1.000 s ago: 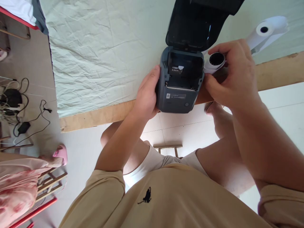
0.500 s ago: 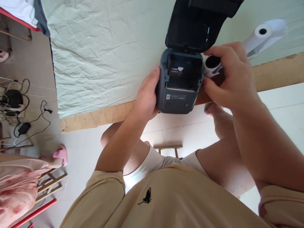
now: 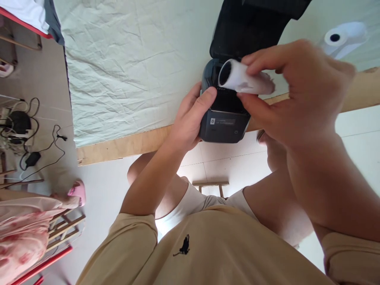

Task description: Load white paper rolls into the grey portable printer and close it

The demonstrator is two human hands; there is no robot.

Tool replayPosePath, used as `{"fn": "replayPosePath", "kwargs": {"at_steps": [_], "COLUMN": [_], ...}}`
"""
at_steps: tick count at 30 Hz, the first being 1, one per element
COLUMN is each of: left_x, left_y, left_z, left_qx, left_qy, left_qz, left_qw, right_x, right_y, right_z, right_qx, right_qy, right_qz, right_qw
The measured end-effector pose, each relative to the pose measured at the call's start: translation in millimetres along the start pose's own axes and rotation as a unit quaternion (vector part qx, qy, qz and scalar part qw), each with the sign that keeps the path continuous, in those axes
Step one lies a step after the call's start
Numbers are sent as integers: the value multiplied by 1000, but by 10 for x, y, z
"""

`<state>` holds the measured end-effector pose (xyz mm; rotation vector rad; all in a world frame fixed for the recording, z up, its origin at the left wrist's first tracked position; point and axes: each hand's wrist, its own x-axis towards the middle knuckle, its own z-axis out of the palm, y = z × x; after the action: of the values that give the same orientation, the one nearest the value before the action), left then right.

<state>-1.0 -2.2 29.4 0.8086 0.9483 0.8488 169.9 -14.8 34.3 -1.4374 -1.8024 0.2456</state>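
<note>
A dark label printer (image 3: 225,128) sits at the table's front edge with its black lid (image 3: 240,33) swung up. My left hand (image 3: 191,116) grips the printer's left side, its thumb over the rim of the paper bay. Between the thumb and fingers of my right hand (image 3: 297,87) is a white paper roll core (image 3: 239,77), tilted, its dark hollow end facing left. The core is over the bay and hides part of it. Whether it touches the printer I cannot tell.
Another white paper roll (image 3: 341,38) lies on the pale green cloth (image 3: 133,63) at the right. A bare wooden strip (image 3: 124,144) forms the table's front edge. Cables and an adapter (image 3: 32,159) are on the floor at left, near a person's pink slipper (image 3: 78,192).
My right hand has lifted the core from beside the printer and brought it left, over the open bay. My left thumb has shifted onto the bay's rim.
</note>
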Motion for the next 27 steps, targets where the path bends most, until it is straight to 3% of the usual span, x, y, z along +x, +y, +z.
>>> {"fn": "replayPosePath", "kwargs": {"at_steps": [3, 8, 13, 16, 20, 24, 27], "left_x": [1, -7, -4, 58, 175, 250, 274], "left_y": [7, 15, -26, -116, -247, -318, -336], "left_z": [8, 7, -36, -102, -204, -263, -278], "left_qx": [0, -14, -2, 10, 27, 56, 63], "left_qy": [21, 12, -18, -22, -43, -54, -70], "left_qz": [-4, 3, 29, 76, 134, 164, 172], "left_qw": [1000, 1000, 999, 997, 990, 983, 981], "right_x": [8, -87, -203, -241, -235, -161, -99], "right_y": [12, 82, 145, 185, 215, 273, 342], "right_z": [60, 115, 217, 254, 204, 155, 185], "right_qx": [-61, -20, -45, -71, 17, 86, 157], "right_qy": [-14, 53, 62, 65, 64, 135, 90], "right_qz": [-40, -145, -284, -329, -287, -137, -89], "right_qw": [997, 988, 956, 939, 956, 978, 980]}}
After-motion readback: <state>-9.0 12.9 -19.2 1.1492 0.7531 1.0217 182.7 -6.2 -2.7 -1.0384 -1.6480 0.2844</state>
